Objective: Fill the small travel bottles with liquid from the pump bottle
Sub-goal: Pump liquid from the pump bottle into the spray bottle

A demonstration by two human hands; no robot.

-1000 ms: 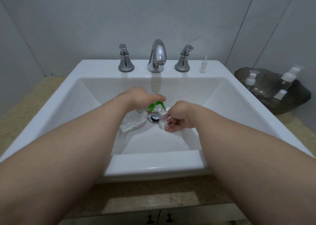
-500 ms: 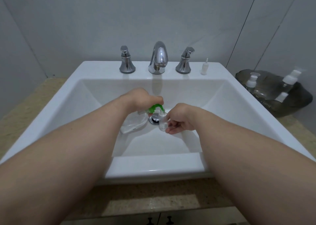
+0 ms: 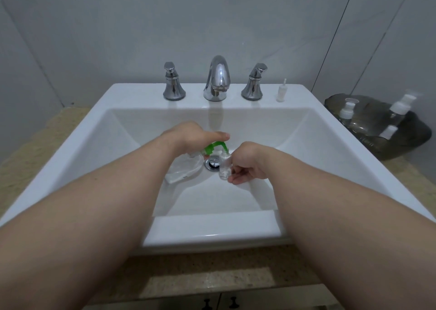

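Travel bottle [image 3: 224, 167] in right hand [image 3: 250, 162], pump [image 3: 213, 147] in left [image 3: 191, 136]

pump bottle [image 3: 184, 170] head: hid under L hand [image 3: 188, 135] | travel bottle [image 3: 224, 165] fill lvl: unclear | tray bottles [image 3: 401, 104]: blurred

Nothing here can be read: no writing, brand, number or sign. The clear pump bottle [image 3: 184, 169] shows no legible label on the part in view, and much of it is covered. The small bottle [image 3: 224, 167] looks like plain clear plastic as far as can be seen. The white-capped bottles [image 3: 346, 110] in the dark bowl [image 3: 405, 142] at the right are blurred and too small for any print to be made out.
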